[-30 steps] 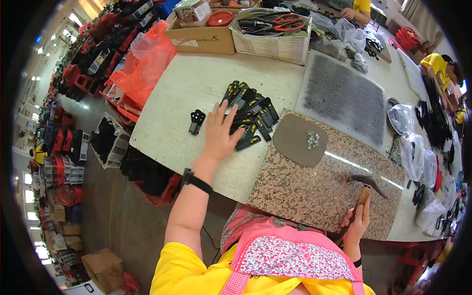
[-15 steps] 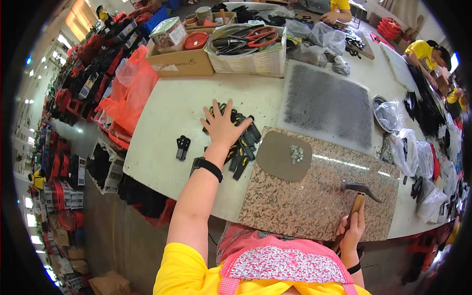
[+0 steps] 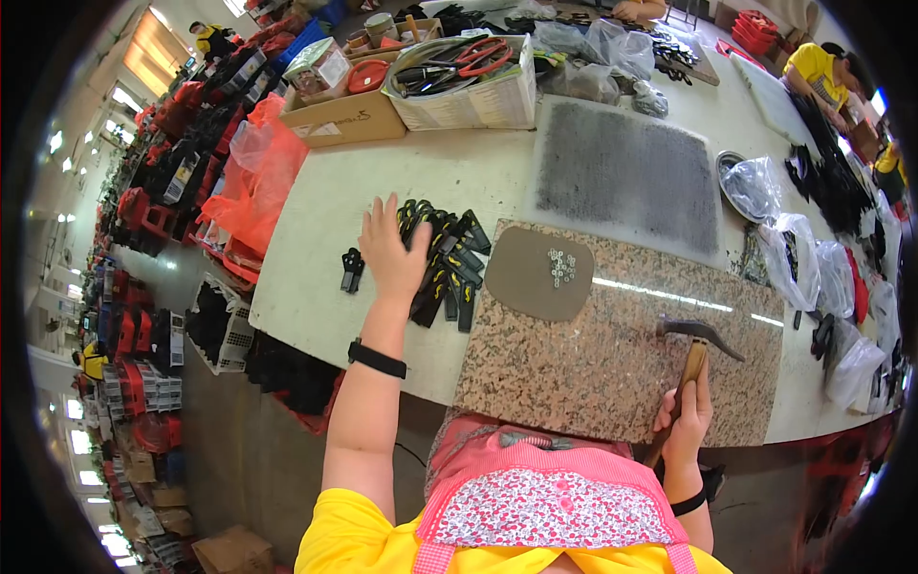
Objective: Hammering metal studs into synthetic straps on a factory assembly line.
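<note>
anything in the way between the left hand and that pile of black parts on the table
Nothing visible: the left hand is at the left side of the pile of black parts, overlapping it in view. The hammer is well to the right, in the right hand.

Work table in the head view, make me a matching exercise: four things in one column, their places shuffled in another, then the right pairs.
1 hammer
2 small metal pieces
3 pile of black pieces
4 red plastic bag

A by the left hand
B beyond the table's left edge
C in the right hand
D on the brown pad

Pairs: 1-C, 2-D, 3-A, 4-B
</note>
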The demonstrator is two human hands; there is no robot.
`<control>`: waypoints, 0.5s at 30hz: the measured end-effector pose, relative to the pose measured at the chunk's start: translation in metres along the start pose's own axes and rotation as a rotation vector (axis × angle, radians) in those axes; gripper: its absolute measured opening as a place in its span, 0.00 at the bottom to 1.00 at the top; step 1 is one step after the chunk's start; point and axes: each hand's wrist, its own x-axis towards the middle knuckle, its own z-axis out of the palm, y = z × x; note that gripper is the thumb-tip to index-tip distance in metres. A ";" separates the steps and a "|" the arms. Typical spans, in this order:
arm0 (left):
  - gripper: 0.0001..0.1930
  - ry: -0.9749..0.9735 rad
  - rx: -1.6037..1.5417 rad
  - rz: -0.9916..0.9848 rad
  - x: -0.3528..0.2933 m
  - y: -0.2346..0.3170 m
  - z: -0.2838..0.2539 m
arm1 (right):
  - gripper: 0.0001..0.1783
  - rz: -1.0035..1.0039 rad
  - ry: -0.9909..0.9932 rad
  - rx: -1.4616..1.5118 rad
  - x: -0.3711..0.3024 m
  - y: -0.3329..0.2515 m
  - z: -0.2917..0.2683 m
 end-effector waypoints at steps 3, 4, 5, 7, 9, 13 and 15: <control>0.16 0.061 -0.221 -0.042 -0.027 -0.011 -0.021 | 0.29 -0.001 -0.024 0.005 0.002 0.000 0.002; 0.10 0.016 -0.284 -0.104 -0.038 -0.013 -0.025 | 0.29 0.001 -0.034 0.001 0.004 0.001 0.002; 0.06 0.031 -0.240 -0.085 -0.047 -0.012 -0.024 | 0.29 0.001 -0.044 -0.004 0.005 0.002 0.003; 0.05 0.001 -0.319 -0.181 -0.066 -0.007 -0.024 | 0.29 0.002 -0.049 0.008 0.004 0.002 0.002; 0.05 0.038 -0.322 -0.126 -0.066 -0.001 -0.019 | 0.29 0.003 -0.052 0.016 0.002 0.002 0.003; 0.06 0.054 -0.310 0.000 -0.041 0.019 -0.009 | 0.29 0.018 -0.061 0.018 -0.001 0.001 0.001; 0.07 0.008 -0.197 0.010 -0.027 0.022 -0.002 | 0.28 0.033 -0.043 0.010 0.002 -0.001 0.002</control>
